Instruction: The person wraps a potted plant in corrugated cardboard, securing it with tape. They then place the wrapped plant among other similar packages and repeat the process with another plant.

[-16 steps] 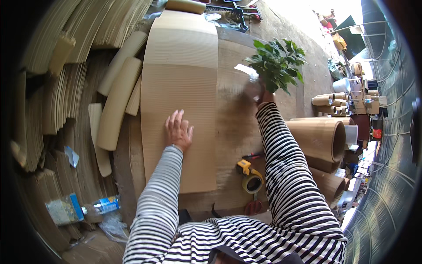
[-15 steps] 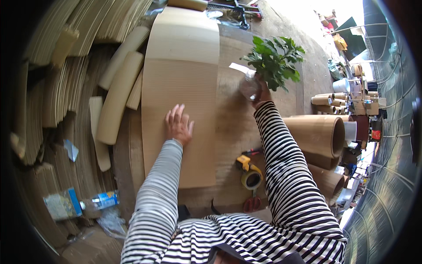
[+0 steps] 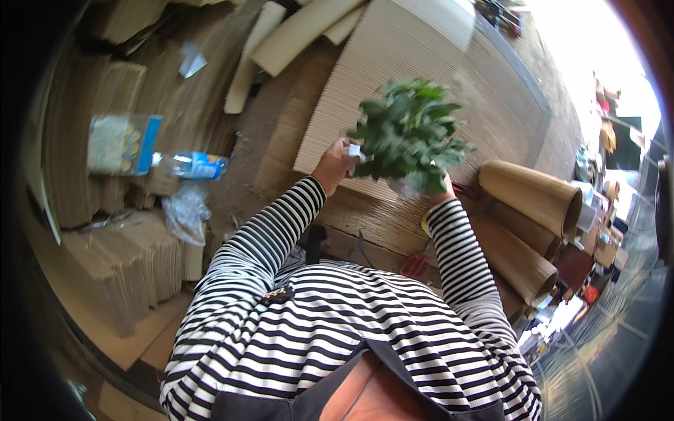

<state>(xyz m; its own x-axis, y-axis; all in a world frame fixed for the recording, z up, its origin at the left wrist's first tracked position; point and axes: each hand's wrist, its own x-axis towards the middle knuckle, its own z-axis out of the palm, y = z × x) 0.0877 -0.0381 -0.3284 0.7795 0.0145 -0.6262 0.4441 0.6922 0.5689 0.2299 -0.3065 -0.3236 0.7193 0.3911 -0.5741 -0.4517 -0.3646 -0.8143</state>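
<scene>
A bushy sprig of green leaves (image 3: 414, 130) stands in front of my chest, slightly blurred by motion. My right hand (image 3: 441, 189) is wrapped round the clear plastic bottle (image 3: 402, 186) under the leaves, most of the bottle being hidden by them. My left hand (image 3: 335, 165) is closed at the left side of the leaves, pinching a small white strip (image 3: 356, 151). Below both hands lies a large corrugated cardboard sheet (image 3: 337, 116) on a wooden board (image 3: 372, 223). Red-handled scissors (image 3: 415, 265) rest near my right forearm.
Rolled brown cardboard (image 3: 526, 193) lies to the right. At the left are stacked cardboard sheets (image 3: 119, 263), a plastic bottle with a blue label (image 3: 196, 165), a crumpled clear bag (image 3: 187, 212) and a blue-edged packet (image 3: 123, 144). More cardboard rolls (image 3: 302, 35) lie at the far side.
My right hand has brought the bottle and leaves nearer to me. My left hand has left the cardboard sheet and taken hold of the white strip. The view has turned and shifted.
</scene>
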